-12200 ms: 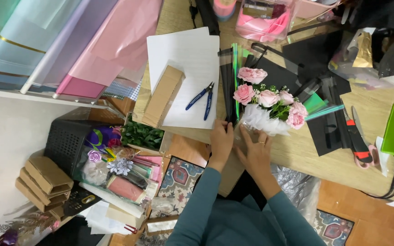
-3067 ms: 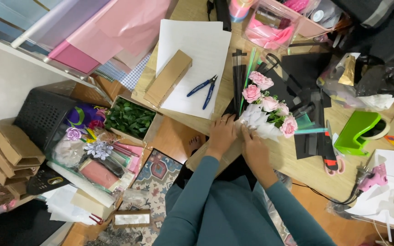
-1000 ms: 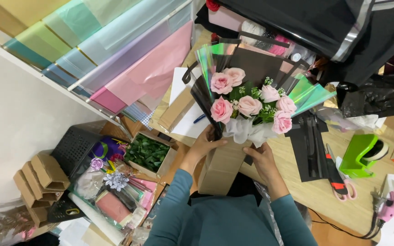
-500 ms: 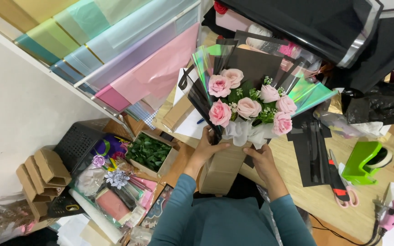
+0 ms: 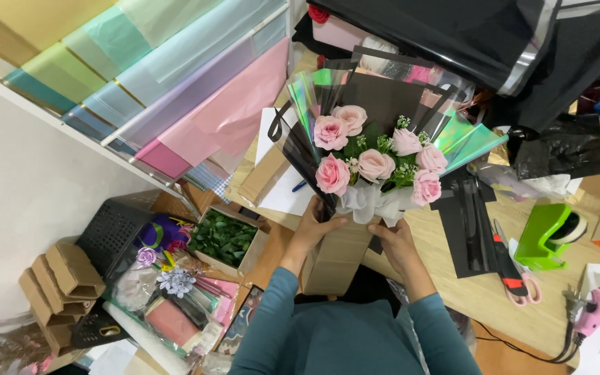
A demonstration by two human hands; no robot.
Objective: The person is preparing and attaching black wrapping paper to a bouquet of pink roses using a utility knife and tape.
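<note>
A bouquet of pink roses [image 5: 373, 163] stands upright in front of me, wrapped in black and iridescent sheets [image 5: 383, 97] with white tissue at the neck. My left hand [image 5: 316, 228] grips the left side of its base. My right hand [image 5: 392, 241] grips the right side. Under both hands hangs a brown cardboard piece [image 5: 335, 260] that covers the bouquet's lower part.
Wooden table [image 5: 487, 292] with black wrap strips [image 5: 468, 232], red-handled scissors [image 5: 515, 278], a green tape dispenser [image 5: 548, 235] and a pink glue gun [image 5: 595, 312] at right. Rolls of coloured paper [image 5: 175, 83] lean at upper left. A box of green leaves [image 5: 227, 237] and a black basket [image 5: 112, 232] sit at left.
The bouquet lay flat on the table earlier; both hands have lifted it upright. Over the last second it has barely moved.
</note>
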